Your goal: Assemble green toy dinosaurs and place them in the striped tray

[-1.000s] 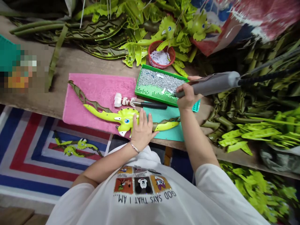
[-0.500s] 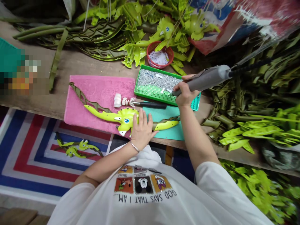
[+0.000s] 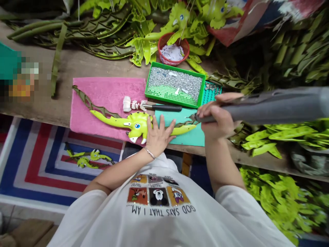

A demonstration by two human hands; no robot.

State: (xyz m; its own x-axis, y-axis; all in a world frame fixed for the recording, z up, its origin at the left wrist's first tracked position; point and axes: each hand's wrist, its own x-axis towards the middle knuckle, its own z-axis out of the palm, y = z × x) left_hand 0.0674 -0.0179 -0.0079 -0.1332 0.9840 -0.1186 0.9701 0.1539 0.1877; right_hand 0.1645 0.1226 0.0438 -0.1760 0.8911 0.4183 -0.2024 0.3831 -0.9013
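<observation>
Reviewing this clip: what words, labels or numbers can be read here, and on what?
"GOD SAYS THAT I AM": printed on the white T-shirt, upside down in this view.
Tiny captions on the cartoon panels: too small to read.

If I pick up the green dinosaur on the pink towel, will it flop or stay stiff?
The lime-green dinosaur looks thin and flat, so it is probably light. Its long narrow end might bend a little when lifted. The dark spiky strip has open gaps, so it could be the most fragile part.
</observation>
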